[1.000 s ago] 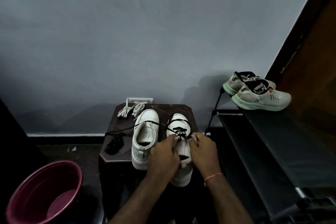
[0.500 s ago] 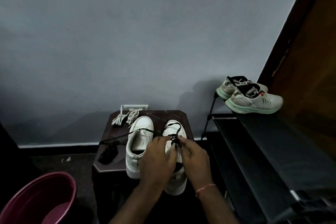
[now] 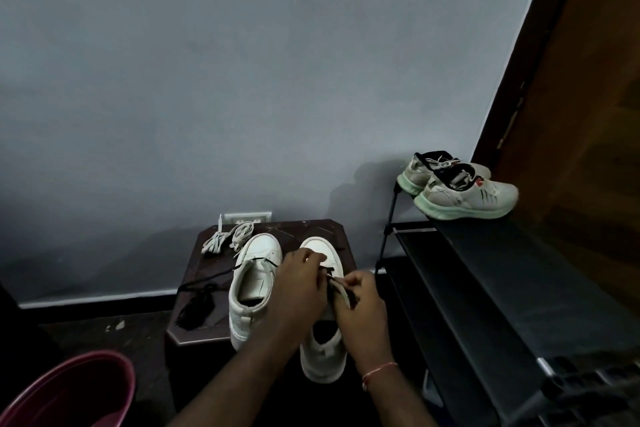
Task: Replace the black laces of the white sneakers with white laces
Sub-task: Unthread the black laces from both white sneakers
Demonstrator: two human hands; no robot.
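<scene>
Black lace [image 3: 341, 289] is lying threaded across the right sneaker [image 3: 322, 354] on the worktop [image 3: 194, 329]; left hand [image 3: 301, 284] and right hand [image 3: 363, 302] are both pinching it in closed grips. Being soft, light and limp, it is probably best taken close beside the eyelets, pulling short lengths.

Views: one wide-angle camera, worn on the person's head.
Position: above and just behind a dark stool [image 3: 304, 230]; both forearms enter from the bottom edge.
Facing: forward and slightly down; the grey wall [image 3: 242, 80] fills the upper half.
Nearness: closest are the left hand [image 3: 299, 291] and right hand [image 3: 363, 302] at a black lace [image 3: 330, 270], low centre.
Edges: shoe rack [image 3: 485, 288] at right, red tub [image 3: 69, 388] in the bottom-left corner.
</scene>
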